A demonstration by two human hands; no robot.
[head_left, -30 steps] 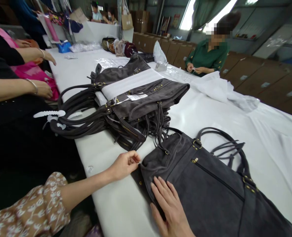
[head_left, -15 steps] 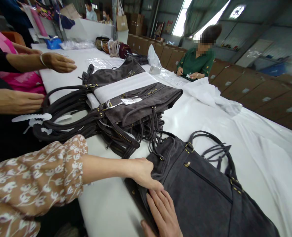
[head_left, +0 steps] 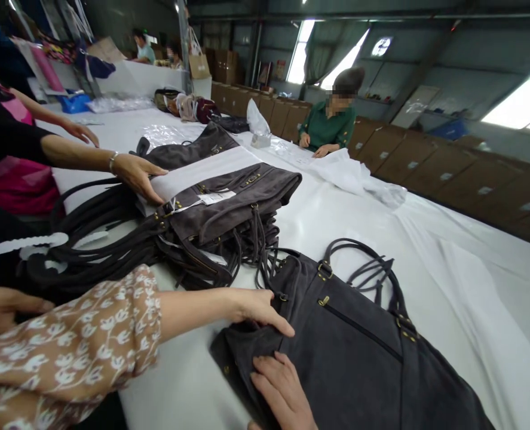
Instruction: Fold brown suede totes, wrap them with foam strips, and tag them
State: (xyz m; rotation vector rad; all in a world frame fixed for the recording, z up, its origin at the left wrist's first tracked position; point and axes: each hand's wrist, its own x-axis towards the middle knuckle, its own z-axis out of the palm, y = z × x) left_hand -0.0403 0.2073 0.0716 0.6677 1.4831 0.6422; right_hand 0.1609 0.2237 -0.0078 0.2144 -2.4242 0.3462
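A dark grey suede handbag (head_left: 349,352) lies flat on the white table, its zipper pocket facing up and its handles pointing away. My left hand (head_left: 258,310), in a brown floral sleeve, grips the bag's left end. The thumb lies on top and the other fingers are tucked out of sight. Just below it, my right hand (head_left: 282,388) holds the same end. Its fingers are bent over the grey material, and the thumb is mostly hidden at the bottom edge.
A stack of similar handbags (head_left: 229,209) with a white wrap (head_left: 206,173) stands beyond my left arm. A co-worker's hand (head_left: 141,176) touches it. A person in green (head_left: 330,122) sits across the table (head_left: 349,209). Cartons (head_left: 426,158) line the back.
My view has turned slightly right. My hands have drawn a little apart on the bag's end, the right one now lower. A co-worker's hand has come onto the stacked bags.
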